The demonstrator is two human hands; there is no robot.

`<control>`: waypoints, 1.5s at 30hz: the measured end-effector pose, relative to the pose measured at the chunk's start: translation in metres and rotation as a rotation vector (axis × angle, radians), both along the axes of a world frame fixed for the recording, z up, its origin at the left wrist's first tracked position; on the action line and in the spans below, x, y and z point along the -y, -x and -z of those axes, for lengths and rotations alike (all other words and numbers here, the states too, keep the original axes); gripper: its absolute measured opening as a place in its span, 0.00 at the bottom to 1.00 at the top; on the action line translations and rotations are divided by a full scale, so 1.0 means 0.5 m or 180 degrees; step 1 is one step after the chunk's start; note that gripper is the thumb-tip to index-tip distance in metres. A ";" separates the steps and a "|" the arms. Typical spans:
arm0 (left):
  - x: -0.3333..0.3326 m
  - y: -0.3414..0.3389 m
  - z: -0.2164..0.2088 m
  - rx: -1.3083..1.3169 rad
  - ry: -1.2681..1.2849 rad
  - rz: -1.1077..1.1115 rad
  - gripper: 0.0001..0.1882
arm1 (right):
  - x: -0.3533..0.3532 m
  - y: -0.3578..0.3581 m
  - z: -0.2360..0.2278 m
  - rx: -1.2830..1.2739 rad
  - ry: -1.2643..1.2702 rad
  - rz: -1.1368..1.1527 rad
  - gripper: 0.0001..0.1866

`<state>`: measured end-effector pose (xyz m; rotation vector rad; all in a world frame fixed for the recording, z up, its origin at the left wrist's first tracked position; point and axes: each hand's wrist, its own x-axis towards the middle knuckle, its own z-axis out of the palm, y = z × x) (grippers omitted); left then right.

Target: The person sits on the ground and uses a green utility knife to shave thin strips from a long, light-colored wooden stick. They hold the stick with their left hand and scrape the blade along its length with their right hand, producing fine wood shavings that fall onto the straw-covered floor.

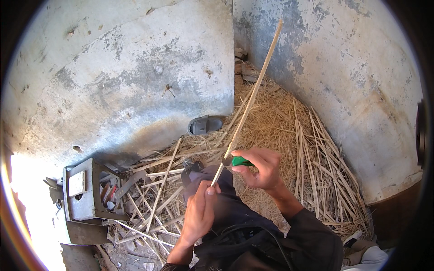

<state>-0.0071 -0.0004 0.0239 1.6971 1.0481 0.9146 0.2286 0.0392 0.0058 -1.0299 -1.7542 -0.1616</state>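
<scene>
A long, thin wooden strip (253, 95) slants up and away across the middle of the view. Its near end is pinched between the thumb and fingers of my left hand (199, 213), above my lap. My right hand (264, 169) is closed on a green-handled blade (241, 161), gripped between thumb and fingers. The tool's short dark edge lies against the strip, a little way beyond my left fingertips. Its exact kind is hard to make out, as my fingers cover part of the handle.
Wood shavings (271, 119) cover the floor ahead. Many strips (330, 176) lie piled along the right wall, others scattered at left. A dark sandal (205, 125) rests by the far wall. A battered box (92, 192) stands at left. Someone's clothed leg (368, 257) shows at lower right.
</scene>
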 end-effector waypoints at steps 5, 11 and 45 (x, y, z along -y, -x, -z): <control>0.001 0.004 0.001 -0.0104 -0.0015 -0.0004 0.18 | 0.001 -0.002 -0.003 0.0021 -0.0019 0.0054 0.19; -0.006 -0.005 0.001 0.0117 -0.0144 -0.0069 0.18 | 0.017 0.021 0.011 -0.1166 0.0730 -0.0579 0.16; -0.080 -0.035 -0.008 0.0725 0.0954 0.1023 0.21 | 0.005 0.002 -0.005 -0.2910 0.1738 -0.1390 0.12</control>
